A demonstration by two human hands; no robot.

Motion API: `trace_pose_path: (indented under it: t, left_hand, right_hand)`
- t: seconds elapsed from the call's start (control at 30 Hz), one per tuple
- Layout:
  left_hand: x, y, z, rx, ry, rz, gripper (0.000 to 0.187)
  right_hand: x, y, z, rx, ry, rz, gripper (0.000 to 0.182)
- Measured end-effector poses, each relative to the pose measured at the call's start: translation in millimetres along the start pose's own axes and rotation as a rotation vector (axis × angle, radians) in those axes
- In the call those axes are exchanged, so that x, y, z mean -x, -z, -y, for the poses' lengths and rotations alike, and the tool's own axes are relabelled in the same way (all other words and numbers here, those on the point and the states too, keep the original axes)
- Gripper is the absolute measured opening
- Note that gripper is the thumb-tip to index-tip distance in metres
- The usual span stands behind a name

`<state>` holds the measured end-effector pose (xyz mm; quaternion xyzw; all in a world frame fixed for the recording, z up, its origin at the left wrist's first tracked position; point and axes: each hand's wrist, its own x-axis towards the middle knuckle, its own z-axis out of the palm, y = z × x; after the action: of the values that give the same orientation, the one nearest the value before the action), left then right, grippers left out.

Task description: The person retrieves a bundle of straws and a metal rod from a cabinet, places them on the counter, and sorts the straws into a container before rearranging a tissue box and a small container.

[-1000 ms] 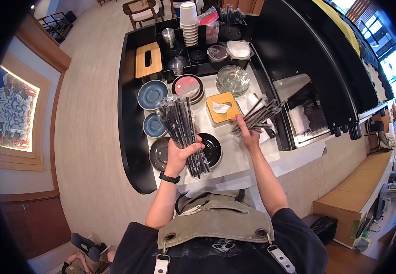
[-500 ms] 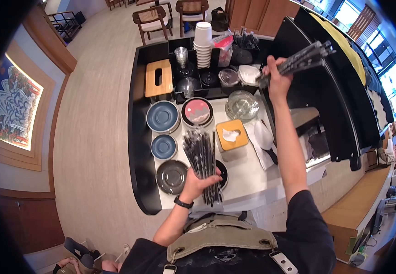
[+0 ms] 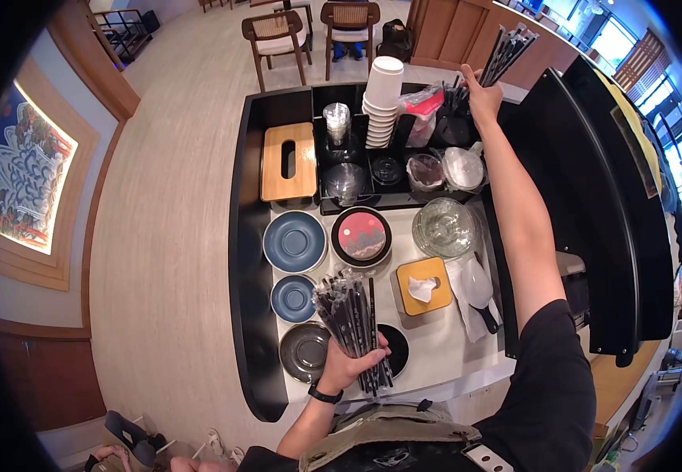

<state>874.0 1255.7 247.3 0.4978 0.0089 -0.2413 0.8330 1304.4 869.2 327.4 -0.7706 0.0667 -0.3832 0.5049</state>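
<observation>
Hands (image 3: 354,363) (image 3: 482,96) grip slim black wrapped straws (image 3: 353,326) in bundles.

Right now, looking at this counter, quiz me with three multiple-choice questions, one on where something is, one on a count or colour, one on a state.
1. Where is the right hand?
A. Resting on the wooden lid
B. Raised over the far organizer with a few wrapped straws
C. On the glass plates

2. How many blue saucers sit on the counter?
A. Two
B. Four
C. None

3. What is the left hand doing?
A. Hanging empty
B. Pressing flat on the tissue box
C. Gripping a bundle of black straws

Answers:
1 B, the outstretched arm ends above the black organizer, fingers closed on a small bunch of straws.
2 A, one larger and one smaller, stacked down the left edge.
3 C, its fingers wrap the straw bundle above the dark saucers.
</observation>
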Motion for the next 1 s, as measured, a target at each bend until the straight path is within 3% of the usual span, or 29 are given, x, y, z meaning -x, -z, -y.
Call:
trace_pose_path:
  t: [0.1,0.27,0.47,0.57,0.67,0.77,0.87,1.0]
  left_hand:
    - [-1,4,2,0.019,0.015,-0.024,0.022]
    - [-2,5,6,-0.010,0.020,-0.013,0.022]
    - [-1,-1,7,0.001,0.029,0.009,0.022]
    - [-1,-1,8,0.012,0.032,0.013,0.022]
    - [-2,0,8,0.003,0.021,0.024,0.022]
    - [-1,0,8,0.003,0.017,0.026,0.022]
    - [-1,-2,6,0.008,0.021,0.014,0.021]
    - [-1,-1,7,0.021,0.016,0.012,0.021]
  right_hand:
    - [3,1,-29,0.012,-0.056,0.054,0.042]
    - [5,12,-25,-0.059,-0.069,0.192,0.043]
    - [2,19,-12,-0.198,-0.042,0.235,0.071]
    - [9,21,-6,-0.272,-0.026,0.153,0.055]
    - [7,28,-15,-0.204,-0.008,0.217,0.068]
    - [3,33,-23,-0.072,-0.056,0.310,0.060]
    - [2,32,-20,-0.188,-0.003,0.266,0.057]
    - [-6,33,-11,-0.062,0.056,0.282,0.060]
